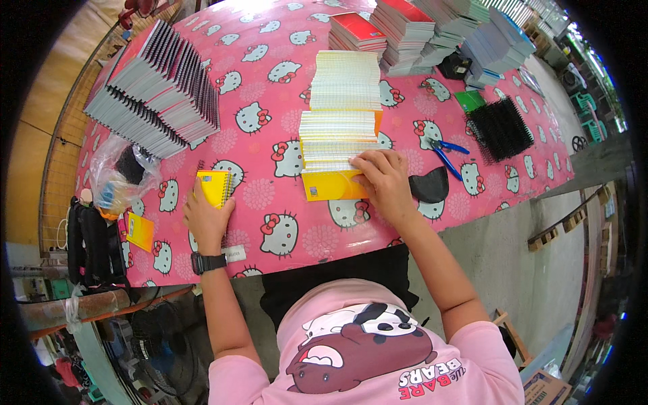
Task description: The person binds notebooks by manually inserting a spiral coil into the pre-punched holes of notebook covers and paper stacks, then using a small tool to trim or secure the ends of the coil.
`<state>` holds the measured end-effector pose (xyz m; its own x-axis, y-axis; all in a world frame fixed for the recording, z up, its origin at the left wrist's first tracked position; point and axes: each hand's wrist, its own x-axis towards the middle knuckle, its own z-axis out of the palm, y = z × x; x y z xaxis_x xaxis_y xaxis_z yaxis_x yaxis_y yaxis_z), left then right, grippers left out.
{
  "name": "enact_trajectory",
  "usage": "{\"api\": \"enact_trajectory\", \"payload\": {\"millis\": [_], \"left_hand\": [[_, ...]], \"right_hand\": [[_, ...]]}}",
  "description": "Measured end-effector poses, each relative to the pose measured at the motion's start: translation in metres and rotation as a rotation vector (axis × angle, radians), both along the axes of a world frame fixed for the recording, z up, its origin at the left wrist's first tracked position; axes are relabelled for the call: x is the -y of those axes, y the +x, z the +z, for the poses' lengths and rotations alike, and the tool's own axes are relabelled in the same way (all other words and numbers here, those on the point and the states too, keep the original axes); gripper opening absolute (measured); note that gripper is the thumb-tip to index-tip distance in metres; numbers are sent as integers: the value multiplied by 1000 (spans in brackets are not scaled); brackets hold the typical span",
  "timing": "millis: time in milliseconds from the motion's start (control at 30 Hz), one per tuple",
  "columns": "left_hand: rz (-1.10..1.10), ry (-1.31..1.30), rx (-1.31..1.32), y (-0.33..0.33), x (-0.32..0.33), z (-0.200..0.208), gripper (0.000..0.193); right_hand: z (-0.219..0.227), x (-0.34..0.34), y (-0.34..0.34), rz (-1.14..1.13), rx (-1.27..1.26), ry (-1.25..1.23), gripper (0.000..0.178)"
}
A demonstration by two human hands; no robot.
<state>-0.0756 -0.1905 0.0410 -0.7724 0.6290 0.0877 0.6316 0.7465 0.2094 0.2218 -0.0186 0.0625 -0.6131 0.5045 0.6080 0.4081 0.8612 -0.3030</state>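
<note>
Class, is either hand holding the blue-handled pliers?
No, the pliers lie on the pink tablecloth, apart from the left hand and right hand.

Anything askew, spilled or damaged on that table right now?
One yellow card lies askew near the left edge of the pink table, apart from the yellow notebook in the left hand. Otherwise nothing stands out; I see no spill or damage.

The desk (pixel 253 152) wears a smooth, glossy, plastic-looking sheet. The pads (pixel 329 187) have shiny card covers over matt paper leaves. The coils (pixel 501 129) look like black plastic, the bag (pixel 101 165) thin, crinkled clear plastic, the shirt (pixel 476 364) matt cloth, the floor (pixel 513 270) dull concrete.
</note>
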Motion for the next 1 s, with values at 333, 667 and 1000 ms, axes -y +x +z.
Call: {"api": "enact_trajectory", "payload": {"millis": [333, 667, 1000], "left_hand": [[-592, 824, 784, 121, -12, 7, 58], [-496, 871, 603, 161, -12, -5, 42], [-810, 604, 40, 178, -14, 23, 34]], "right_hand": [[25, 44, 11, 170, -152, -404, 24], [-27, 80, -3, 23, -708, -1092, 19], [-17, -22, 46, -242, -283, -636, 19]]}}
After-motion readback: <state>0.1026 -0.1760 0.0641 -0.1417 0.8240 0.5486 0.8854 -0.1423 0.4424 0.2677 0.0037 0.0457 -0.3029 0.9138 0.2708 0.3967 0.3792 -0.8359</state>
